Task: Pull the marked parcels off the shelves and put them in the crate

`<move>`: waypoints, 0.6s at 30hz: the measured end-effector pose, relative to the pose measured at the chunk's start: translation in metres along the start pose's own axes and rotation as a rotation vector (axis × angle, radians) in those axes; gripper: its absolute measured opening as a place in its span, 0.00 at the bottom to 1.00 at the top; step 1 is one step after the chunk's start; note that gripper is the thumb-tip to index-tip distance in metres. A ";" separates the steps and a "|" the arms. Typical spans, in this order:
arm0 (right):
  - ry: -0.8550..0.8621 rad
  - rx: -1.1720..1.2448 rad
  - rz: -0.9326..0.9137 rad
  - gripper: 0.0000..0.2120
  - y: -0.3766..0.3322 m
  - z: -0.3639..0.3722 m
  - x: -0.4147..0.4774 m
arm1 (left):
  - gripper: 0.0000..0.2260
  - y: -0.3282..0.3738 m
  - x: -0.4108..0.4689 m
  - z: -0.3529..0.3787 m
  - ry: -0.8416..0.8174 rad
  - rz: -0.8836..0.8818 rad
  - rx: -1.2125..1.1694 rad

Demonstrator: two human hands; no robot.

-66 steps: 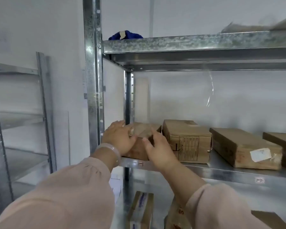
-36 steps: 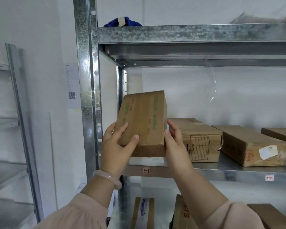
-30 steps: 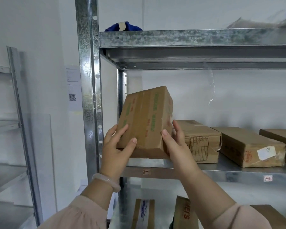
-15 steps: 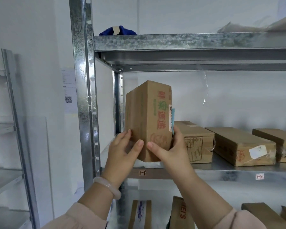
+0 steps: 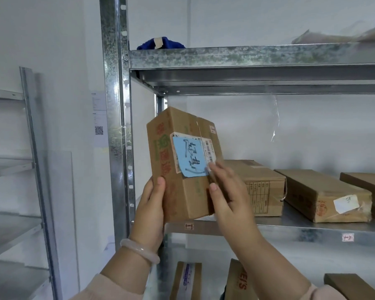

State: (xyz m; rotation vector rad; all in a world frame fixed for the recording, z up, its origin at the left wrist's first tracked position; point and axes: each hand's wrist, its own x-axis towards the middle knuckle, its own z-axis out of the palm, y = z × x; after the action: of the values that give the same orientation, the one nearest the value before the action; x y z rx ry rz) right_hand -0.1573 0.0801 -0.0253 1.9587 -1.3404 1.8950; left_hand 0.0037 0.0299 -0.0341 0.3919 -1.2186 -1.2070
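Parcel (image 5: 182, 161) on end, lower half in the clasp of left hand (image 5: 149, 208) and right hand (image 5: 227, 198).

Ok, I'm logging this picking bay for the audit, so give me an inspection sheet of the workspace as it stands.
Surface: metal middle shelf bears three brown boxes lying flat.
Job's things: parcel held upright before the shelf, blue handwritten note on its face; crate not in view.
Clutter: blue bundle on the top shelf; clear tape strip hanging beneath it.
Grippers: left hand grips the parcel's lower left; right hand grips its right edge.
Cables: nothing seen.
Surroundings: white wall, QR sheet, second rack at left.
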 end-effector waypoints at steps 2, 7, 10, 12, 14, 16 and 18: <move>-0.013 0.015 0.101 0.23 0.003 -0.004 0.002 | 0.21 -0.001 -0.004 -0.004 -0.022 -0.038 -0.039; -0.144 0.144 0.241 0.27 0.009 -0.010 -0.003 | 0.19 0.001 -0.013 -0.005 -0.010 0.053 0.134; -0.102 0.137 0.234 0.26 0.011 -0.011 -0.010 | 0.21 0.003 -0.020 -0.002 0.083 0.180 0.286; -0.087 0.122 0.232 0.26 0.011 -0.014 -0.014 | 0.19 0.008 -0.025 -0.001 0.126 0.258 0.440; -0.089 0.103 0.237 0.26 0.011 -0.017 -0.018 | 0.17 0.011 -0.030 -0.002 0.102 0.282 0.591; -0.095 0.076 0.234 0.26 0.010 -0.019 -0.024 | 0.21 0.012 -0.039 -0.005 0.009 0.178 0.595; -0.095 0.060 0.195 0.27 0.010 -0.019 -0.032 | 0.28 0.011 -0.050 -0.004 -0.037 0.129 0.606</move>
State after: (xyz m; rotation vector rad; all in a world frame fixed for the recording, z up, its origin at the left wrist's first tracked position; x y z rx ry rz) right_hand -0.1722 0.1018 -0.0530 2.0378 -1.5716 1.9681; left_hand 0.0193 0.0754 -0.0519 0.7247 -1.6088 -0.7179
